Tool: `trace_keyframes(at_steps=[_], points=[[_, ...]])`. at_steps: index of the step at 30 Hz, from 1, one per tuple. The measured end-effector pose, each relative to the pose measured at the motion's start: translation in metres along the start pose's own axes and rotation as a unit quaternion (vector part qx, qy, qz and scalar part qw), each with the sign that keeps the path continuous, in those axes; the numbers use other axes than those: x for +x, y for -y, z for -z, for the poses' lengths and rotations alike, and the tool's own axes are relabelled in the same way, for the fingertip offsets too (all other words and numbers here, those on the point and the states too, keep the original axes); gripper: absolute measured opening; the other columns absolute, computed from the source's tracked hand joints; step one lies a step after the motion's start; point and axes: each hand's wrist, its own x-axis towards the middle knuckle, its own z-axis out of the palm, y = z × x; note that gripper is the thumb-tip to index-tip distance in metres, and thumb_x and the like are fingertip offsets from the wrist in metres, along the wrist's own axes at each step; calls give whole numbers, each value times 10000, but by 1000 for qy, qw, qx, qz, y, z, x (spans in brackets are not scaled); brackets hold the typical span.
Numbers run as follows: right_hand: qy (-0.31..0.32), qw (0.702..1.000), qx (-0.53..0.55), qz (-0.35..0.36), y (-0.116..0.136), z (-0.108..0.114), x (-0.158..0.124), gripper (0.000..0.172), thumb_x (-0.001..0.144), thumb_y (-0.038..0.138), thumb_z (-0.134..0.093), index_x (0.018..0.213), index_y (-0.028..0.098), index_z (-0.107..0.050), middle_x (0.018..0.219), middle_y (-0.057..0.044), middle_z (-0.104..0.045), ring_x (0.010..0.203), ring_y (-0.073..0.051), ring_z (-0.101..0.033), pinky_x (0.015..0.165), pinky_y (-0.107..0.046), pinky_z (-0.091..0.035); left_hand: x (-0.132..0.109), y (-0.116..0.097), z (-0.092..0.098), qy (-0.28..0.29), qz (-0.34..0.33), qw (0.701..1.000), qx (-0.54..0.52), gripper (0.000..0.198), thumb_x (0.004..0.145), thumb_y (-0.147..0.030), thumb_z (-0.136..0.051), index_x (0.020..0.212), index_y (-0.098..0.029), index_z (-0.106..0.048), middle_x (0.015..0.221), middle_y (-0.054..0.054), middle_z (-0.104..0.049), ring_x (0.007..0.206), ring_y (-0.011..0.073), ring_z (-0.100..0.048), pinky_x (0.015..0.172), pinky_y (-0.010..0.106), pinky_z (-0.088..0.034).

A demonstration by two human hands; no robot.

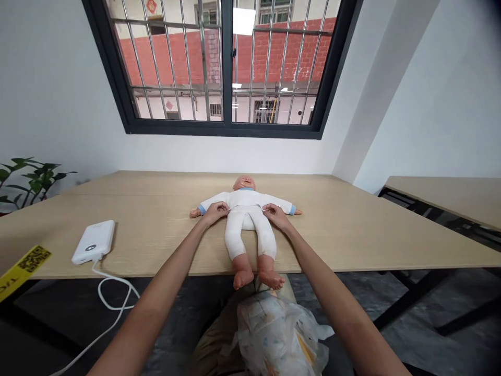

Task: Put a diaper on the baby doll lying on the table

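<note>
A baby doll (248, 219) in a white suit with blue cuffs lies on its back on the wooden table (156, 230), head toward the window, bare feet hanging over the near edge. My left hand (216, 211) pinches the white cloth at the doll's waist on its left side. My right hand (275, 214) pinches the cloth at the waist on the other side. Both hands have their fingers closed on the fabric.
A white power bank (94, 242) with a white cable (109, 292) lies near the table's front left. A crumpled white plastic bag (277, 334) rests on my lap. A yellow tag (23, 269) sticks out at far left. A plant (31, 183) and a second table (450, 201) flank the scene.
</note>
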Motion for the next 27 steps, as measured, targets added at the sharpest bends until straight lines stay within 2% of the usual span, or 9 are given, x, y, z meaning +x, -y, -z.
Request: trace_keyframes(at_steps=[4, 12, 21, 27], points=[[-9, 999, -11, 32, -5, -2, 3, 213, 636, 372, -620, 754, 198, -586, 786, -15, -589, 746, -168, -533, 756, -313, -436, 2, 2, -7, -9, -33, 999, 20, 202, 598, -312, -734, 643, -194, -577, 658, -12, -561, 645, 152, -508, 673, 288, -428], [-52, 997, -52, 38, -9, -3, 11, 196, 664, 373, -599, 741, 201, -545, 808, -45, -605, 754, -194, -556, 764, -348, -459, 9, 9, -13, -73, -62, 993, 66, 156, 648, -278, -687, 662, -200, -552, 657, -13, -533, 657, 154, -491, 689, 282, -425], [-78, 990, -107, 49, -16, -5, 15, 224, 748, 405, -552, 821, 193, -573, 859, -65, -654, 778, -204, -600, 791, -376, -499, 24, 20, -23, -124, -44, 988, 82, 103, 659, -138, -592, 671, -187, -503, 633, -43, -485, 625, 125, -450, 631, 245, -376], [-88, 988, -120, 47, -25, -1, 15, 222, 780, 405, -544, 848, 196, -573, 900, -78, -661, 814, -208, -608, 812, -387, -506, 19, 20, -21, -128, -34, 988, 84, 100, 685, -113, -587, 681, -176, -510, 636, -48, -490, 614, 115, -450, 633, 237, -372]])
